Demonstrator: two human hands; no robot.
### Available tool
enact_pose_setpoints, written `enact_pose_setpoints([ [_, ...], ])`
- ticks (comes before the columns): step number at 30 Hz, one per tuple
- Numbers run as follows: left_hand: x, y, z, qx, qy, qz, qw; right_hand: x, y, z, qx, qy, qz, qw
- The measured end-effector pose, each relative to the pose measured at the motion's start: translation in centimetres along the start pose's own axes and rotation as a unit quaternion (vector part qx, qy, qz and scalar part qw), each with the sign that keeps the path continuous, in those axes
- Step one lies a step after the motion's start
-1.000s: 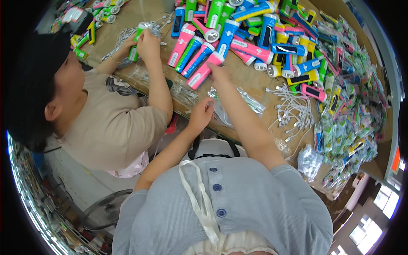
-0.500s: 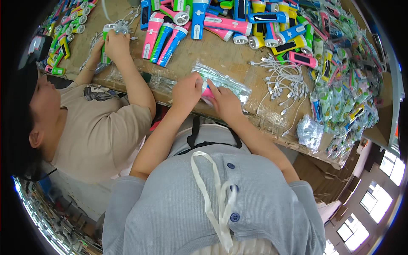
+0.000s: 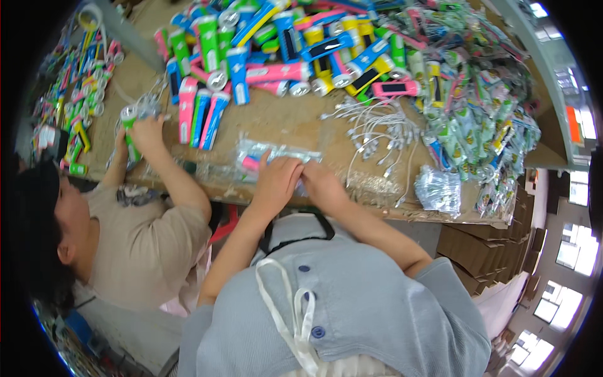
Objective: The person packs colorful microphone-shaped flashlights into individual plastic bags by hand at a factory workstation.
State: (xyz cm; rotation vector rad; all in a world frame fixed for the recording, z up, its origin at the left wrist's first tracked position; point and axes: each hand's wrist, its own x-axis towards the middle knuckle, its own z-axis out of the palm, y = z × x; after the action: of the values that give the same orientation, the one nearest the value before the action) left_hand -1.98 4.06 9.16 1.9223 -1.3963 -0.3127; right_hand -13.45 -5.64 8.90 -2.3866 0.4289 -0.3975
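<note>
Both my hands meet at the near edge of the worktable over a pink flashlight [image 3: 250, 163], mostly covered by my fingers. My left hand [image 3: 275, 182] is closed around it, and its pink end pokes out to the left. Against the left fingers rests my right hand [image 3: 325, 186], closed at the flashlight's other end, its fingertips partly hidden. Under and behind the hands lie flat clear plastic bags [image 3: 295, 152]. Whether the flashlight is inside a bag I cannot tell.
Beyond my hands is a pile of colourful flashlights [image 3: 270, 74]. White charging cables [image 3: 377, 129] lie to the right, near a stack of clear packets [image 3: 438, 190] and a heap of bagged flashlights [image 3: 480, 119]. At left a co-worker [image 3: 135, 245] handles a green flashlight [image 3: 130, 135].
The view has shifted, so the table sits lower and further left in it. My hands have drawn together; the flashlight's pink part now shows left of them instead of between them.
</note>
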Motion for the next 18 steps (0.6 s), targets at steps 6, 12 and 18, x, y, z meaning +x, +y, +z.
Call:
enact_pose_setpoints([
  [6,0.0,0.4,0.4,0.035,-0.022,0.062,0.997,-0.9,0.8,-0.4,0.145,0.026,0.117,0.982],
  [12,0.9,0.7,1.4,0.050,-0.088,0.141,0.985,-2.2,1.8,-2.9,0.198,-0.021,0.094,0.976],
  [18,-2.8,-6.4,0.6,0.161,-0.169,0.080,0.969,-3.8,6.7,-6.3,0.176,0.107,0.153,0.967],
])
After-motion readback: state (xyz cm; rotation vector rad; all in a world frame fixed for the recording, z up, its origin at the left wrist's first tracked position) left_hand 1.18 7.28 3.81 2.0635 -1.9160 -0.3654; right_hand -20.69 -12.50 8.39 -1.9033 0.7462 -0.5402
